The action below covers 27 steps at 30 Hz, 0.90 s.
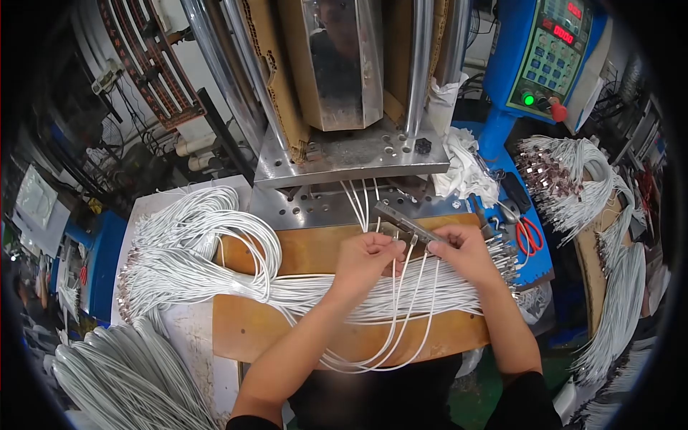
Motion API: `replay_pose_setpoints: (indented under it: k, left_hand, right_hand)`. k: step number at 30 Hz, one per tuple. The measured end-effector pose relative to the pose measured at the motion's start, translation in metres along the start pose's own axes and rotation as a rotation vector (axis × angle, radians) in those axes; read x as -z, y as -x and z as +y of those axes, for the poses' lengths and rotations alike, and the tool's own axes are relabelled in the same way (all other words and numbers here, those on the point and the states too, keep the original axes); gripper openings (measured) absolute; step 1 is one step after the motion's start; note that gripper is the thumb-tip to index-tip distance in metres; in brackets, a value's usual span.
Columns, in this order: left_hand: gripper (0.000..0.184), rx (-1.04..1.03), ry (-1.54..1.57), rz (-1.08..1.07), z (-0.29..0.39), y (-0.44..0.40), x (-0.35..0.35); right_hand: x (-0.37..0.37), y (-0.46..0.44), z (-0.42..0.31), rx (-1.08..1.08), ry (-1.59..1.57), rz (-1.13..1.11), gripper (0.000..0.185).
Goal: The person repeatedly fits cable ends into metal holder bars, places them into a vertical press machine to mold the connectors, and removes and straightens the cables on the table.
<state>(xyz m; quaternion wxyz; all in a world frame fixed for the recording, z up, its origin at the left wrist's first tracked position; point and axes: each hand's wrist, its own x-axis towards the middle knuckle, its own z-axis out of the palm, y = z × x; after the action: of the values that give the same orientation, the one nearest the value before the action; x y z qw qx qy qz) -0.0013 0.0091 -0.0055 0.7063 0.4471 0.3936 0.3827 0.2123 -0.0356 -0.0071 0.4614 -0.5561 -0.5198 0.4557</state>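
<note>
My right hand point(467, 256) is closed on the near end of a narrow metal bar point(403, 221), which slants up to the left. White cables point(405, 276) run from slots along the bar and loop down toward my body. My left hand point(367, 264) is pinched at the bar's left side, thumb against fingers, around the end of a white cable; the fingertips partly hide that end. Beneath both hands lies a thick bundle of white cables point(322, 288), across a brown board point(247, 322). Metal connector ends point(505, 261) show at its right.
Ahead stands a press with a steel plate point(351, 161); several white cables point(357, 204) lead under it. A blue control box point(545, 61) with lit displays is at right, above red-handled scissors point(529, 236). Coiled cables point(129, 373) lie at left; more cables point(609, 287) hang at right.
</note>
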Motion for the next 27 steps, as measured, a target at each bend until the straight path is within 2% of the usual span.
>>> replay_pose_setpoints:
  k: [2, 6, 10, 13, 14, 16, 17, 18, 21, 22, 23, 25, 26, 27]
  left_hand:
    - [0.016, 0.004, 0.003, -0.046, -0.001, -0.001, 0.005]
    - [0.018, 0.026, -0.047, -0.156, -0.008, -0.004, 0.011]
    - [0.019, 0.008, -0.114, -0.162, -0.011, -0.01, 0.012]
    - [0.021, 0.015, -0.065, -0.179, -0.003, -0.005, 0.011]
    - [0.021, -0.102, -0.169, -0.176, 0.002, -0.001, 0.014]
    - [0.022, -0.305, -0.371, -0.163, 0.009, 0.011, 0.02]
    - [0.022, -0.295, -0.367, -0.163, 0.017, 0.014, 0.03]
    - [0.024, -0.209, -0.297, -0.136, 0.033, 0.014, 0.044]
    - [0.029, -0.033, -0.083, -0.043, 0.032, -0.045, 0.073]
    - [0.032, 0.062, 0.048, 0.021, 0.022, -0.064, 0.084]
    - [0.032, 0.057, 0.054, 0.03, 0.015, -0.074, 0.084]
    - [0.032, -0.128, -0.279, -0.209, 0.011, -0.09, 0.071]
    - [0.032, -0.199, -0.385, -0.28, 0.014, -0.093, 0.066]
    - [0.028, 0.01, -0.035, -0.319, 0.023, -0.079, 0.057]
  right_hand:
    - [0.001, -0.002, 0.001, -0.006, -0.004, 0.0, 0.023]
    - [0.003, 0.003, 0.004, 0.066, 0.18, -0.035, 0.021]
    - [0.001, 0.001, -0.004, 0.253, 0.256, -0.042, 0.019]
    - [0.005, -0.004, -0.004, 0.04, 0.264, -0.002, 0.024]
    - [0.01, -0.005, -0.012, 0.054, 0.267, -0.003, 0.024]
    - [0.02, 0.003, -0.055, 0.029, 0.684, -0.163, 0.026]
    - [0.023, 0.001, -0.064, 0.008, 0.889, -0.246, 0.027]
    - [0.023, -0.004, -0.064, -0.005, 0.889, -0.252, 0.027]
    - [0.011, -0.038, -0.062, 0.246, 1.071, -0.179, 0.025]
    - [0.003, -0.061, -0.062, 0.34, 1.044, -0.113, 0.026]
    - [-0.005, -0.089, -0.055, 0.436, 1.011, -0.043, 0.027]
    - [-0.013, -0.163, -0.004, 0.759, 1.129, 0.286, 0.026]
    - [-0.012, -0.19, 0.002, 0.772, 1.131, 0.277, 0.026]
    - [-0.009, -0.213, 0.006, 0.529, 1.154, 0.153, 0.03]
